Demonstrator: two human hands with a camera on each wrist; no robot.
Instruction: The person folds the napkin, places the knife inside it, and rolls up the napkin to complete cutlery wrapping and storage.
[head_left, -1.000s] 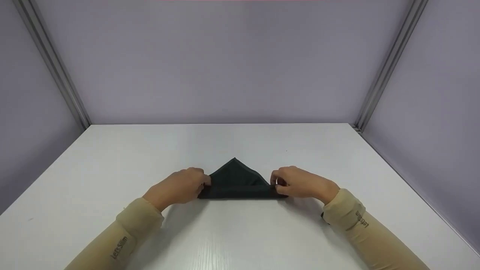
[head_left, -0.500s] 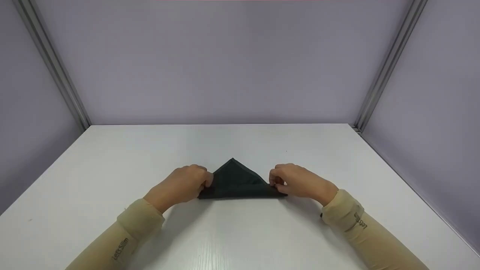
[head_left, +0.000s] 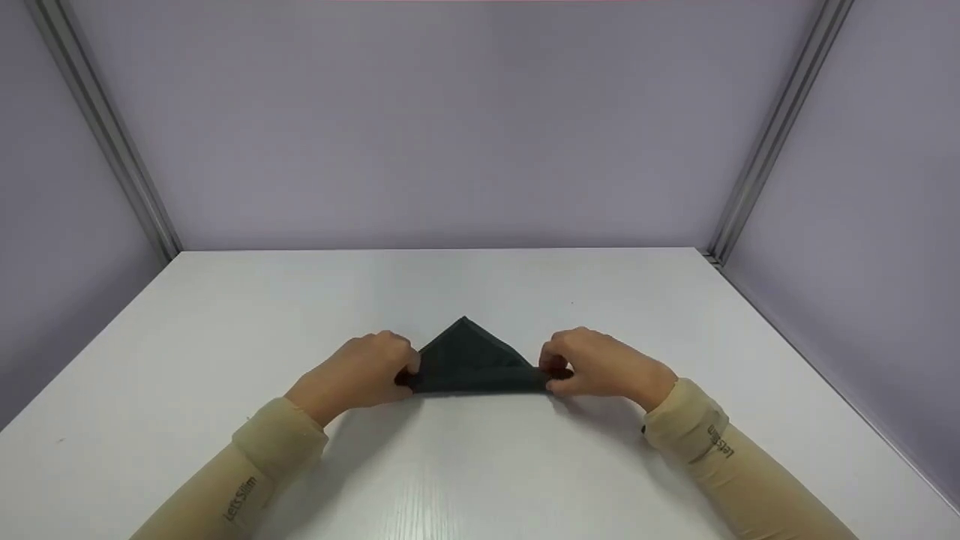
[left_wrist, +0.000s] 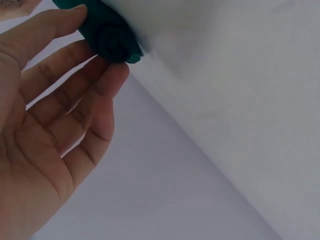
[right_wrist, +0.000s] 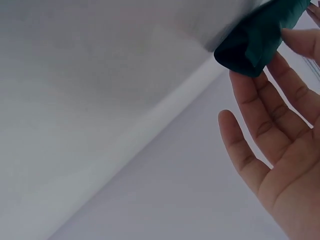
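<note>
- Since the earlier head views, the rolled near edge of the dark green triangular folded cloth (head_left: pixel 471 360) sits slightly farther up toward its tip, and both hands have crept inward with it.
- Left hand (head_left: pixel 360 373): thumb and fingers (left_wrist: pixel 102 75) pinch the left end of the roll, whose spiral end face shows plainly in the left wrist view.
- Right hand (head_left: pixel 600 365): fingers (right_wrist: pixel 260 107) and thumb close on the right end of the roll, seen as a dark, thick tube end (right_wrist: pixel 252 42) in the right wrist view.
- Cloth position: near the middle of the white counter (head_left: pixel 480 465), its rolled base toward the person and between the two hands, its point away from them.
- Progress, as a judgement: the base of the triangle is already rolled into a thin tube; most of the flat triangle above it, up to the tip, remains unrolled.
- Surroundings: pale lilac walls (head_left: pixel 465 127) with grey metal corner rails (head_left: pixel 780 127); beige sleeves cover both forearms.
</note>
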